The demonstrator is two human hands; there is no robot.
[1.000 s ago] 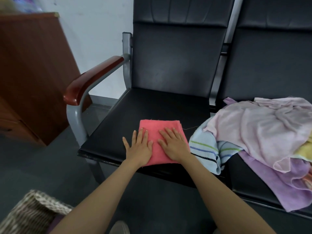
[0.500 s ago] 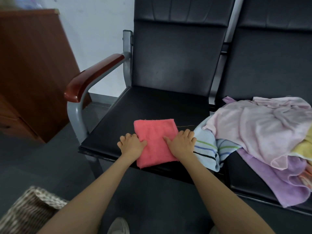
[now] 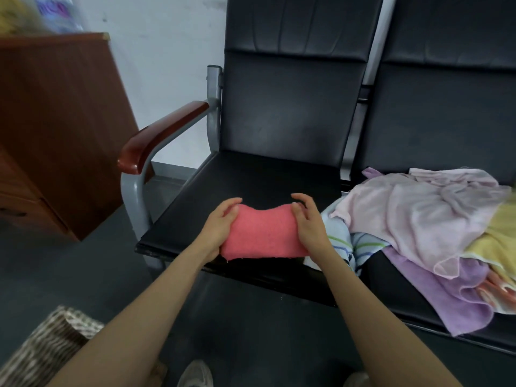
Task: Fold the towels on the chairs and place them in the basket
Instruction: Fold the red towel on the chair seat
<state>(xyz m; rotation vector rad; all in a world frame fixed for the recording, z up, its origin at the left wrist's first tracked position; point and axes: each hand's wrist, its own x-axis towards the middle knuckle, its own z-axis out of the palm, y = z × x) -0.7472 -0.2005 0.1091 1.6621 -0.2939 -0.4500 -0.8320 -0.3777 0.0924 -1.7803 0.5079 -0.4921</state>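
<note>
A folded red towel (image 3: 264, 233) is lifted off the front of the left black chair seat (image 3: 251, 180). My left hand (image 3: 220, 223) grips its left edge and my right hand (image 3: 308, 222) grips its right edge, fingers curled round the cloth. A pile of unfolded towels lies on the right chair: a pale pink one (image 3: 413, 216) on top, a striped blue one (image 3: 354, 245), a purple one (image 3: 446, 289) and a yellow one (image 3: 499, 238). A woven basket (image 3: 47, 350) stands on the floor at the lower left, partly hidden by my left arm.
The left chair has a wooden armrest (image 3: 159, 135) on a grey metal frame. A brown wooden cabinet (image 3: 55, 129) stands at the left against the wall. Dark floor lies between chair and basket. My shoes (image 3: 195, 372) show at the bottom.
My hands went from pressing flat on the red towel to gripping its two side edges, and the towel has risen off the seat toward me.
</note>
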